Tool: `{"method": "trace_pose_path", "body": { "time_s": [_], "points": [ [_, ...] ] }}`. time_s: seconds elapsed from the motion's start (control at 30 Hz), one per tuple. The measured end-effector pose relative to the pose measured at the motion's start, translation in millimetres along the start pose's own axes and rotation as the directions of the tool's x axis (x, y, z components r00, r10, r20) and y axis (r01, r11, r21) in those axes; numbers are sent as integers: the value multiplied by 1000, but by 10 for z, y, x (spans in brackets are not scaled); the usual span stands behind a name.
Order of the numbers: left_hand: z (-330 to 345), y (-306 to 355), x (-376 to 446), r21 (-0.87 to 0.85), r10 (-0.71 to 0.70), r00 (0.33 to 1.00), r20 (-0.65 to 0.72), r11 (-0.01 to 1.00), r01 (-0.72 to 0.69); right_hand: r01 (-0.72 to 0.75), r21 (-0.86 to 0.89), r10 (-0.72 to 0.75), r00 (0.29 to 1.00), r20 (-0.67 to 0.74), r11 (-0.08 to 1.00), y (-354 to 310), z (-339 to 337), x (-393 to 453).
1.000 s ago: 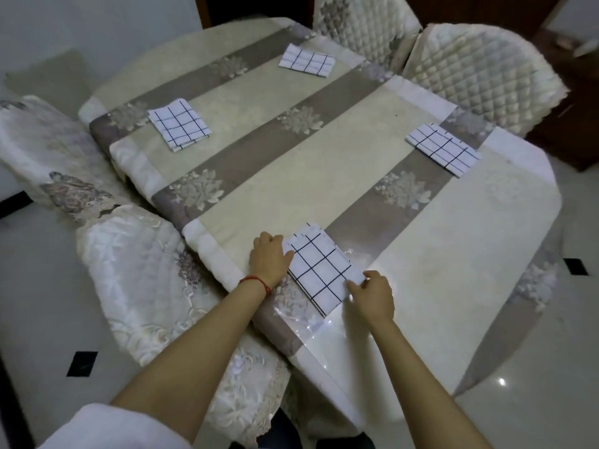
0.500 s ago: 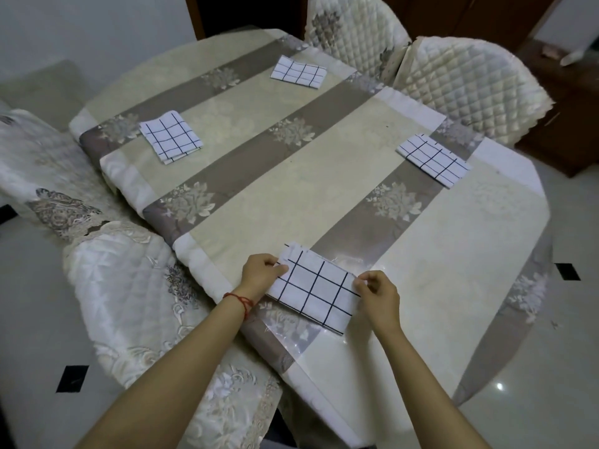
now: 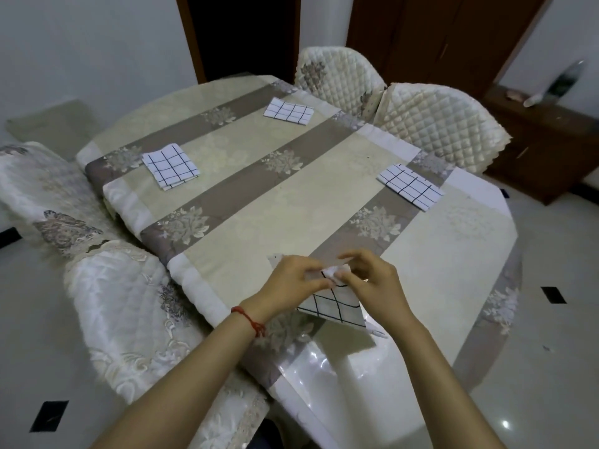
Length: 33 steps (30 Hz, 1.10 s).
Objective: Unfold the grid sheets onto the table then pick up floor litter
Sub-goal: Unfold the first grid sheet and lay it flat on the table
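Both my hands are on the near sheet [image 3: 334, 307] at the near edge of the table [image 3: 453, 286]. My left hand [image 3: 288, 283] pinches a lifted flap, and my right hand [image 3: 372, 280] has its fingers [image 3: 348, 277] curled round the bunched white corner between them. The rest of the sheet hangs and rests just under my knuckles, black grid lines on soft white cloth.

To do this well, I reckon I should part my hands sideways, keep the fold loose, and let the cloth drop flat rather than tug it; the glossy clear cover on the tablecloth looks slippery.

Three more folded squares wait: the left sheet [image 3: 170, 170], the far sheet [image 3: 288, 111], the right sheet [image 3: 410, 187]. Quilted chairs [image 3: 437, 121] stand beyond.
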<state>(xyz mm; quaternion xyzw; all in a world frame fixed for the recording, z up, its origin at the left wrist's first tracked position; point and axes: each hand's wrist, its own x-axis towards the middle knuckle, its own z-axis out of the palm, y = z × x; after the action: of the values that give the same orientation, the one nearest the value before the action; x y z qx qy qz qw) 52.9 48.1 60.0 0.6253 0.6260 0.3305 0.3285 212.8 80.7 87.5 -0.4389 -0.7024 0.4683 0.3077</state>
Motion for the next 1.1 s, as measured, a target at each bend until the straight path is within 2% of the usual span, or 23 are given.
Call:
{"method": "trace_pose_path", "body": {
  "time_s": [0.07,0.1,0.27,0.37,0.53,0.67,0.73,0.83,0.9,0.93,1.0,1.1],
  "points": [
    [-15,100,-14,-67,-20,1000,-10,998,19,-43,110,43,999,2,993,-46,-83,-42],
    [-36,156,-31,-77,-15,999,-36,997,12,-60,110,59,998,18,992,-41,-132,-63],
    [-205,258,-50,-144,-23,974,-227,989,-11,-143,-70,150,982,111,987,54,-314,-177],
    [-325,266,-73,-147,-46,945,-325,989,-2,-169,-119,185,972,147,978,115,-412,-203],
    [-539,191,-156,-298,-141,883,-447,955,2,-233,-139,261,935,240,962,167,-619,-228],
    [-635,161,-194,-410,-289,802,-523,910,61,-280,96,272,958,86,955,195,-675,-210],
    [-640,143,-205,-441,-334,774,-538,894,80,-255,211,263,965,-7,944,155,-638,-197],
    [-583,84,-212,-457,-399,731,-554,879,134,-184,239,226,960,-162,953,75,-546,-147],
    [-514,71,-227,-361,-412,696,-588,904,230,-136,200,177,963,-204,970,-2,-492,-115],
    [-463,96,-239,-288,-374,704,-603,926,245,-117,180,154,966,-206,977,-39,-466,-100],
    [-335,235,-273,-183,-268,762,-590,963,197,-107,130,131,973,-191,986,-108,-414,-75],
    [-111,497,-318,-186,-182,861,-475,977,104,-99,32,103,981,-163,995,-191,-318,-65]
  ]
}}
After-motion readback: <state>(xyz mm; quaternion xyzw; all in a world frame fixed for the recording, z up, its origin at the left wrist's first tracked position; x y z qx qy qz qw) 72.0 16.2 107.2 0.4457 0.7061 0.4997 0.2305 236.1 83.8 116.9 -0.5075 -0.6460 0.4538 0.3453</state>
